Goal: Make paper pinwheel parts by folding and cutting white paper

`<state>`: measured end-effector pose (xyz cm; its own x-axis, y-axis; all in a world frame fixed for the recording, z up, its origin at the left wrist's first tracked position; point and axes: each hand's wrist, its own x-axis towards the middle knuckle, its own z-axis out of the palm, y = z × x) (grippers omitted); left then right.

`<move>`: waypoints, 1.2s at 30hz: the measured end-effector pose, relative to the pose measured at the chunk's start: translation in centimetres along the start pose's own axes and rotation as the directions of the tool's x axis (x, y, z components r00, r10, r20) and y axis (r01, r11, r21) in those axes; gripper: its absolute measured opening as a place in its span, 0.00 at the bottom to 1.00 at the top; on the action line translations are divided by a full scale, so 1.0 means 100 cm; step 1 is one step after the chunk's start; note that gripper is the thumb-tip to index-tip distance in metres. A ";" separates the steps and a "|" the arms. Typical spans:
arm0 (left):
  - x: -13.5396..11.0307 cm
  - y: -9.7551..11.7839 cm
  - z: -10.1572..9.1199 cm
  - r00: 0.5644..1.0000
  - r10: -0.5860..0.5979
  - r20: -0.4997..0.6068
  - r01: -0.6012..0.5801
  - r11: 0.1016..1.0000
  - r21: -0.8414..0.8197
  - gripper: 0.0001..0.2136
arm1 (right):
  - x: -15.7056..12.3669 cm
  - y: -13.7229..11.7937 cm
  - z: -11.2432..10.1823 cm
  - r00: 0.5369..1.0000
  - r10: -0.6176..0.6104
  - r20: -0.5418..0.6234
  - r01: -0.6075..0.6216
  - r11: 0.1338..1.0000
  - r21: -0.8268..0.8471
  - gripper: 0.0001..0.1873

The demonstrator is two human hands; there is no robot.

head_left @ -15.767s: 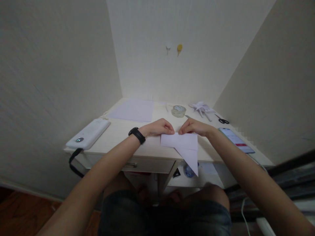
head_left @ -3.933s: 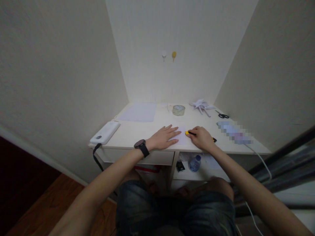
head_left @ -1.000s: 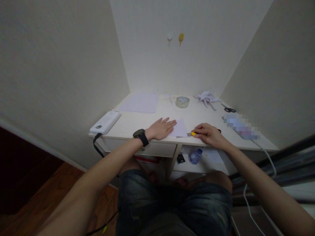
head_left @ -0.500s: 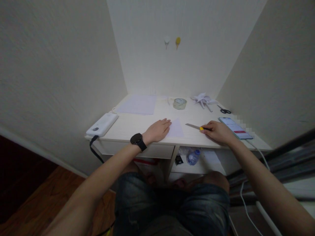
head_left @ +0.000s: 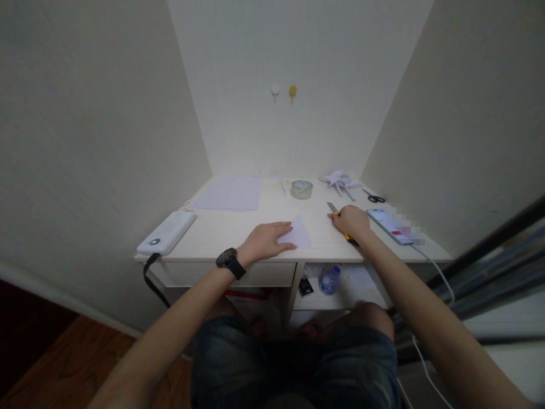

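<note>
Left hand [head_left: 264, 241]: on the small paper [head_left: 300, 233], over its left part; thumb spread apart from the forefinger, the other fingers hard to make out. Black watch [head_left: 230, 261] on wrist.
Small paper: flat near the desk's front edge, about mid-length, corner pointing to the back.
Right hand [head_left: 354, 221]: fingers clamped on the knife [head_left: 332, 208], thumb across the handle; other fingertips hidden.
Knife: right of the small paper, apart from it; blade out, pointing toward the back and slightly left, handle end poking out below the hand.
Desk [head_left: 221, 232], back left corner: large paper [head_left: 232, 193], flat.
Back edge, right of middle: clear tape roll [head_left: 302, 191].
Back right corner: folded paper pieces [head_left: 339, 180], bunched.
Right edge: scissors [head_left: 375, 199], black handles; nearer the front, phone [head_left: 387, 226], white cable attached, part of it pixelated.
Front left corner: white device [head_left: 168, 234], black strap [head_left: 151, 281] hanging past the edge.
Shelf under the right half: bottle [head_left: 329, 281], black packet [head_left: 305, 287].
Back wall: white hook [head_left: 275, 91], yellow hook [head_left: 292, 92].
</note>
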<state>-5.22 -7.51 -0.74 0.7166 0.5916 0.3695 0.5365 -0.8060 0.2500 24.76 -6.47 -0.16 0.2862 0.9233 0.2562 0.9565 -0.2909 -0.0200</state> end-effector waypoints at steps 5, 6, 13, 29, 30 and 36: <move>0.007 -0.001 0.006 0.999 -0.003 -0.042 0.000 0.996 -0.090 0.30 | 0.013 0.001 0.002 0.999 0.007 0.033 -0.006 1.000 -0.002 0.34; 0.008 -0.002 0.007 0.999 -0.011 -0.048 0.006 0.993 -0.114 0.30 | 0.016 0.000 0.002 0.999 0.006 0.037 -0.006 1.000 0.000 0.34; 0.012 -0.004 0.009 0.990 -0.050 -0.128 0.018 0.970 -0.244 0.31 | 0.041 -0.007 -0.002 0.997 0.038 0.069 -0.038 0.999 0.008 0.30; 0.009 -0.007 0.000 0.958 -0.249 -0.143 0.152 0.863 -0.482 0.21 | -0.023 -0.049 0.011 0.969 -0.234 -0.083 0.225 0.682 0.696 0.21; 0.010 -0.007 0.000 0.954 -0.266 -0.136 0.167 0.852 -0.496 0.19 | -0.025 -0.049 0.013 0.966 -0.247 -0.081 0.221 0.616 0.756 0.23; 0.012 -0.008 -0.003 0.930 -0.352 -0.107 0.237 0.795 -0.559 0.13 | -0.037 -0.052 0.016 0.898 -0.439 -0.043 0.145 0.202 0.969 0.27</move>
<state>-4.93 -6.21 -0.27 0.4297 0.8319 0.3511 0.3469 -0.5111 0.7864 18.81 -8.00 -2.56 -0.1653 0.9456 0.2802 0.2893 0.3181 -0.9028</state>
